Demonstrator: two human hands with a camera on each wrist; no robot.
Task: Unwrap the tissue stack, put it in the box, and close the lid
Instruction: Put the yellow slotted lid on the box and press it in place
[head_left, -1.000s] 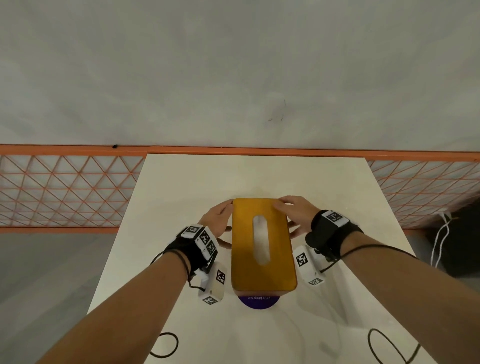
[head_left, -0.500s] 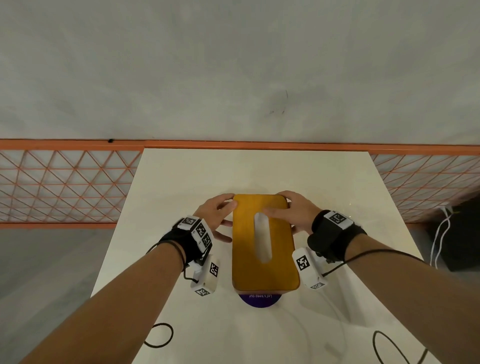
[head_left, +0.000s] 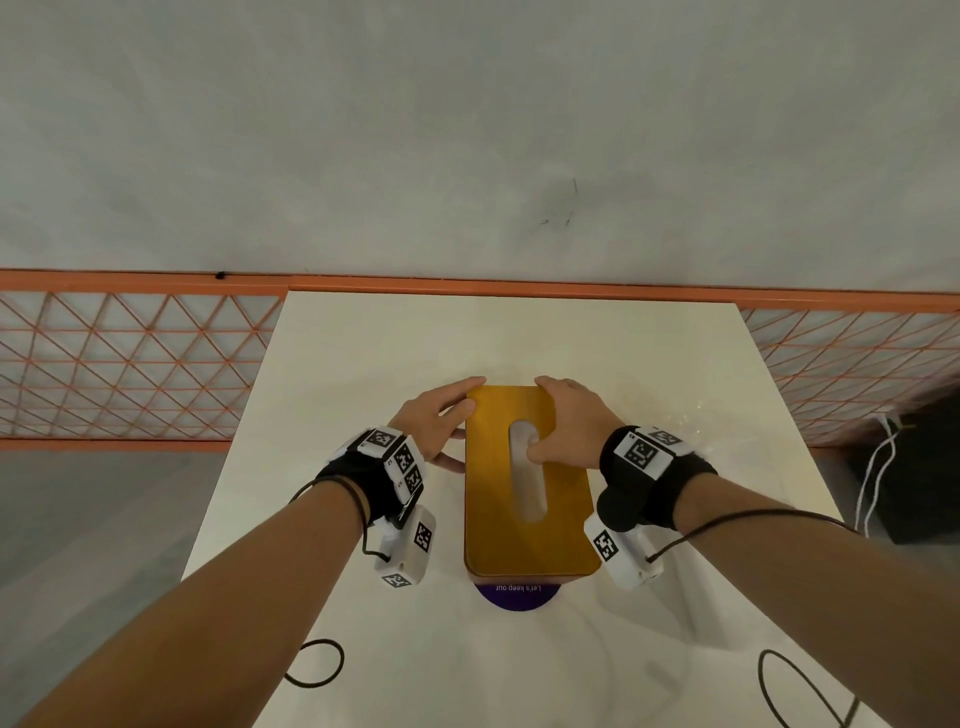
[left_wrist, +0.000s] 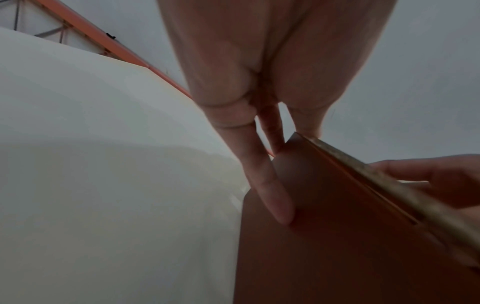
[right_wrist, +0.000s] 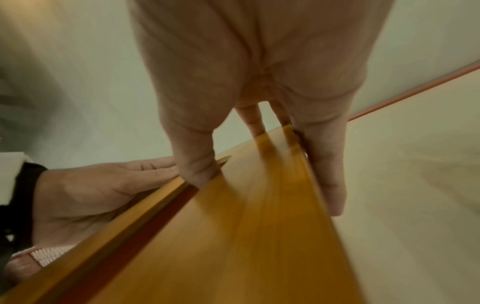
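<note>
The tissue box (left_wrist: 337, 246) stands lengthwise in the middle of the white table (head_left: 363, 364), its yellow lid (head_left: 488, 519) lying on top. White tissue (head_left: 529, 493) shows through the lid's oval slot. My left hand (head_left: 452, 415) is at the far left corner, with straight fingers (left_wrist: 270, 195) resting against the box's brown side and the thumb on the lid's edge. My right hand (head_left: 545, 421) holds the lid's far right part: its thumb (right_wrist: 194, 168) sits in the slot and a finger (right_wrist: 330, 185) reaches down over the right edge.
A purple wrapper (head_left: 518, 595) with printed words sticks out from under the box's near end. Clear plastic film (head_left: 623, 639) lies on the table toward me. An orange mesh rail (head_left: 130, 364) runs behind the table, and a white cable (head_left: 878, 467) hangs at the right.
My right thumb has slid from the lid's far right corner into the slot. My left hand has shifted slightly along the far left corner. The box has stayed in place.
</note>
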